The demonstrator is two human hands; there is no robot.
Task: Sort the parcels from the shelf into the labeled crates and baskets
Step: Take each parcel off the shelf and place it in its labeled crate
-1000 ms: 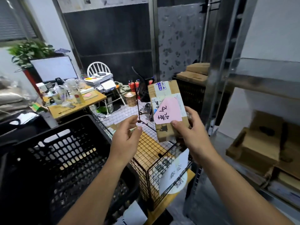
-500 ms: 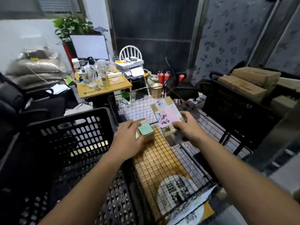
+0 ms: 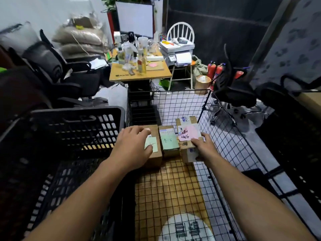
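Your right hand (image 3: 202, 147) grips the pink-labelled parcel (image 3: 188, 138) at frame centre, inside the wire basket (image 3: 231, 136). Seat it flush beside the green-labelled parcel (image 3: 168, 140) while your left hand (image 3: 134, 145), flat, steadies the left parcel (image 3: 154, 153).

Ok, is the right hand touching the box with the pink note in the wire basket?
Touching. The head view shows the right hand with fingers wrapped on the near right corner of the pink-note box, no gap visible.

dim indoor light | soft motion blur | wide-angle edge distortion
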